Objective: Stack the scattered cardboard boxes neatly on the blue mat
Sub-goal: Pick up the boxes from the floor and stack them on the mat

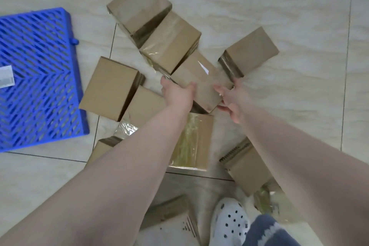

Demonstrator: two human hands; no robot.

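1. Cardboard boxes lay scattered over the tiled floor [279,6], and the one in hand, a taped box [197,80], sat between the two hands, wedged against its neighbours in the middle of the heap.
2. The left hand [177,94] pressed the box's left side with the thumb over the top face; its fingers ran down out of sight, so it looked like a grip, though how far they curled could not be told.
3. The right hand [232,98] clasped the box's right near corner, thumb on the top face and fingers spread down the side.
4. A glossy-taped box [171,46] touched the held one just beyond the left fingertips, and a small box [249,50] stood just past the right fingertips, so a straight upward lift would probably clear both better than a sideways drag.
5. Even pressure from both palms seemed wise, since the clear tape on top looked slick.
6. The blue mat [36,78] lay well off to the left of the left hand, with nothing stacked on the part in view; carrying the box level and setting it square to a mat corner would likely give a sound base.
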